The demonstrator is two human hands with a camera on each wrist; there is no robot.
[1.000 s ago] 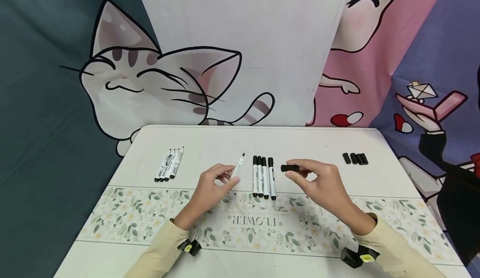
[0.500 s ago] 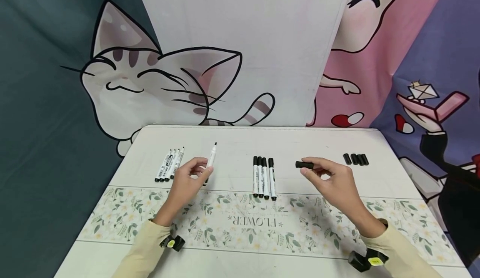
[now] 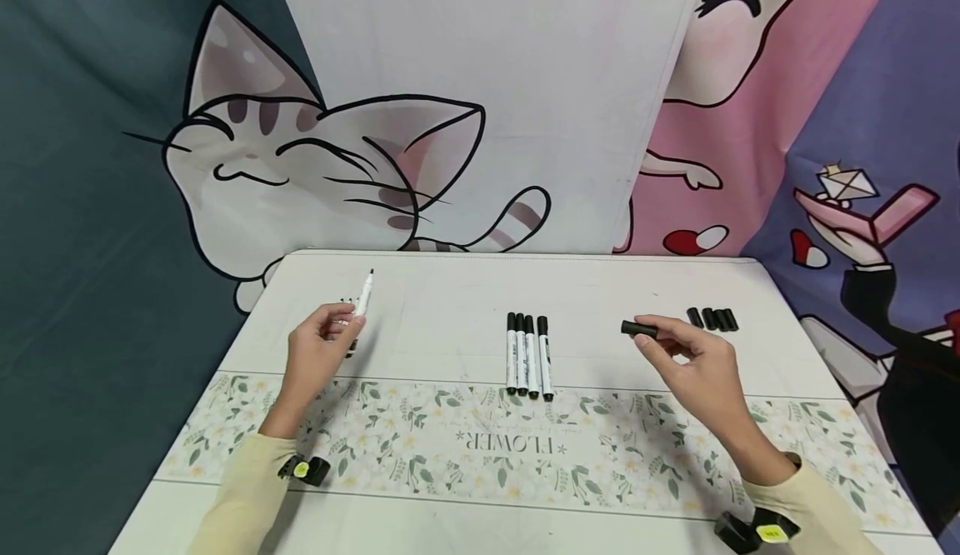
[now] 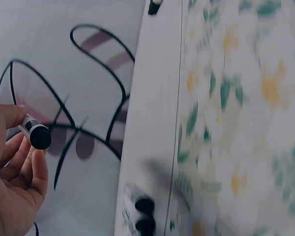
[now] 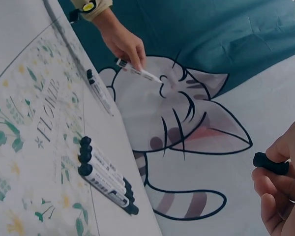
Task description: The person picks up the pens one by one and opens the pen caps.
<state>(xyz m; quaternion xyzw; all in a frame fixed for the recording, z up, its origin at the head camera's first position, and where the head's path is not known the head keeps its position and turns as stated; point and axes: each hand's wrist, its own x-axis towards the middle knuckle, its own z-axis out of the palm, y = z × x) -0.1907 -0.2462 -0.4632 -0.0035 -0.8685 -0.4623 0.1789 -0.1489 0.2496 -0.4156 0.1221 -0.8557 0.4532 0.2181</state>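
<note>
My left hand pinches an uncapped marker, its dark tip pointing up and away; the black end faces the left wrist camera. Behind that hand lie several uncapped markers, mostly hidden by it in the head view. On the right, my right hand holds a black marker cap between thumb and fingers, above the table. This cap shows at the right edge of the right wrist view. Beyond the hand, several loose black caps lie in a row.
Several capped markers lie side by side mid-table between my hands. A flowered strip crosses the white table in front of them. A cloth backdrop with cartoon animals hangs behind the far edge.
My left hand has carried the uncapped marker leftward, from beside the capped markers to the uncapped ones. My right hand has moved right with the cap, toward the loose caps.
</note>
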